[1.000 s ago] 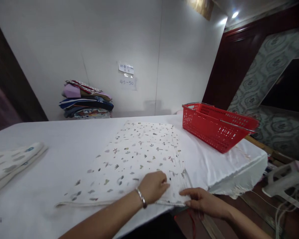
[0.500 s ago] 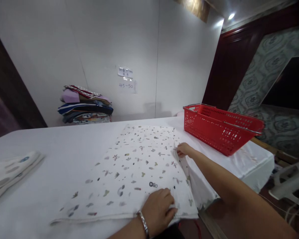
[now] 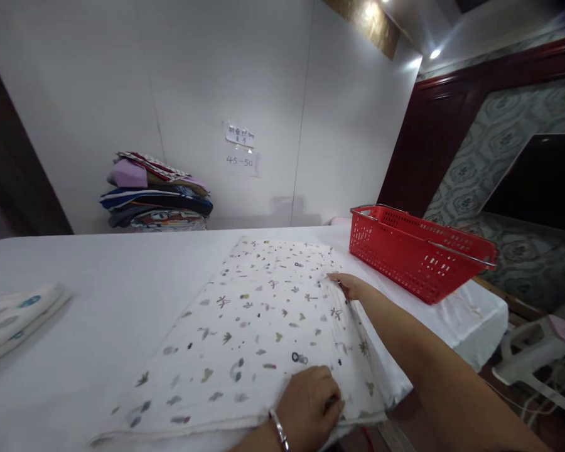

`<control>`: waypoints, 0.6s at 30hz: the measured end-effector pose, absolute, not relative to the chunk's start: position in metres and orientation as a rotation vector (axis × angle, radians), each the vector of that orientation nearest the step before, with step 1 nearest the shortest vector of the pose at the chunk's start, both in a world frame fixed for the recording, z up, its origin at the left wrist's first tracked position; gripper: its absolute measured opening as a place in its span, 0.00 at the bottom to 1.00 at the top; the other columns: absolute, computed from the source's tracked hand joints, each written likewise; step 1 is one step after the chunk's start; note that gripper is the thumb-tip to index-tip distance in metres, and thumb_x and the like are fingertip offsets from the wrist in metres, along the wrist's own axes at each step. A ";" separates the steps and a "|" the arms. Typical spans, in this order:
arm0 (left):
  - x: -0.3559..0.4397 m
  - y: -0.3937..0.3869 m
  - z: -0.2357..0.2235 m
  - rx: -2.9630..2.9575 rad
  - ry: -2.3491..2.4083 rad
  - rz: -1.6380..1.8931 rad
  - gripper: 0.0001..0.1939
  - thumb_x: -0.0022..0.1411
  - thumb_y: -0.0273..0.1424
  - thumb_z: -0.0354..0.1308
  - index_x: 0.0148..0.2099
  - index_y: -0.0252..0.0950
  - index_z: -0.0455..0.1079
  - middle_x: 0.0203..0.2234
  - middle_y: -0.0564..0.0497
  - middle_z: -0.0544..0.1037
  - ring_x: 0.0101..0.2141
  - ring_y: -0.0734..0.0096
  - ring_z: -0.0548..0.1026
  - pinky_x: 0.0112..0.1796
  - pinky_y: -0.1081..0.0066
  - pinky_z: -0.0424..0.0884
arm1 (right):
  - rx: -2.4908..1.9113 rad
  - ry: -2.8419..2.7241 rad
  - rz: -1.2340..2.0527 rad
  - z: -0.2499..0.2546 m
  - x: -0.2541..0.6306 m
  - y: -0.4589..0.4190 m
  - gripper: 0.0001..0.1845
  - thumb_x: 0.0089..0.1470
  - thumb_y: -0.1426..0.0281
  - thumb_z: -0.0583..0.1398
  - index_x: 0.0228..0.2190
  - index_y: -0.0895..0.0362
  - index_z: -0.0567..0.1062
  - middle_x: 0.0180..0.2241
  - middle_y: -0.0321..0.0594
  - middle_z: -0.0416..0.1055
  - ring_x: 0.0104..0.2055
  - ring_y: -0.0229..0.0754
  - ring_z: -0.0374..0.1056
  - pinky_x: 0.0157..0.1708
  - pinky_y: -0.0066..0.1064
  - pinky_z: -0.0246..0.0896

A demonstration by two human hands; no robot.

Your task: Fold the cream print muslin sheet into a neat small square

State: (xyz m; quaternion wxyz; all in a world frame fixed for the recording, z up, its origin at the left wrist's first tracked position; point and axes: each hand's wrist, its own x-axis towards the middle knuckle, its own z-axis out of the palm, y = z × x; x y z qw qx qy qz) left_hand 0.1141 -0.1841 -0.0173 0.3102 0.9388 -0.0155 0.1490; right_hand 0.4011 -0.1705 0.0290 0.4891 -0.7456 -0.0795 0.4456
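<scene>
A white cloth [image 3: 254, 326] printed with small plants, clouds and rainbows lies spread flat on the table in front of me, its layers folded at the near edge. My left hand [image 3: 309, 405], with a silver bracelet at the wrist, is closed at the near right part of this cloth. Its fingers are curled and the thumb sits against them, on the cloth's near edge. Farther up, my right hand [image 3: 347, 285] pinches the cloth's right side, where the fabric wrinkles. Some of its fingers are hidden under the fabric.
A red plastic basket [image 3: 419, 257] with metal handles stands at the table's right end. Another folded printed cloth [image 3: 19, 314] lies at the left. Folded fabrics [image 3: 157, 194] are stacked by the back wall, under paper notes [image 3: 242, 162]. A white stool [image 3: 537, 351] stands right of the table [image 3: 117, 276].
My right hand has drawn the cloth's right side slightly inward, and wrinkles now show there. My left hand stays at the near edge. The view has shifted a little.
</scene>
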 end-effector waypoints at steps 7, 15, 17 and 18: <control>0.113 -0.184 -0.016 2.432 0.011 0.374 0.02 0.54 0.27 0.54 0.30 0.37 0.66 0.28 0.54 0.71 0.32 0.75 0.68 0.32 0.74 0.61 | -1.819 -0.172 0.975 0.019 0.407 -0.177 0.06 0.51 0.69 0.57 0.27 0.60 0.69 0.22 0.37 0.70 0.26 0.37 0.68 0.28 0.27 0.66; 0.114 -0.184 -0.016 2.480 0.002 0.365 0.03 0.55 0.28 0.53 0.29 0.37 0.66 0.28 0.54 0.71 0.32 0.75 0.68 0.32 0.74 0.61 | -1.973 -0.215 0.716 0.010 0.404 -0.174 0.07 0.46 0.71 0.62 0.27 0.60 0.69 0.17 0.32 0.64 0.19 0.34 0.62 0.20 0.25 0.59; 0.113 -0.184 -0.015 2.487 -0.030 0.385 0.03 0.55 0.27 0.52 0.30 0.37 0.65 0.28 0.53 0.71 0.32 0.75 0.68 0.32 0.74 0.61 | -2.021 -0.244 0.626 0.014 0.408 -0.177 0.06 0.46 0.71 0.62 0.29 0.59 0.69 0.18 0.31 0.64 0.20 0.34 0.62 0.19 0.24 0.57; 0.112 -0.184 -0.014 2.495 -0.048 0.394 0.03 0.56 0.26 0.51 0.30 0.37 0.65 0.28 0.53 0.71 0.32 0.75 0.67 0.32 0.74 0.61 | -2.043 -0.259 0.580 0.017 0.410 -0.180 0.06 0.48 0.70 0.61 0.30 0.59 0.70 0.19 0.31 0.65 0.22 0.34 0.63 0.19 0.24 0.57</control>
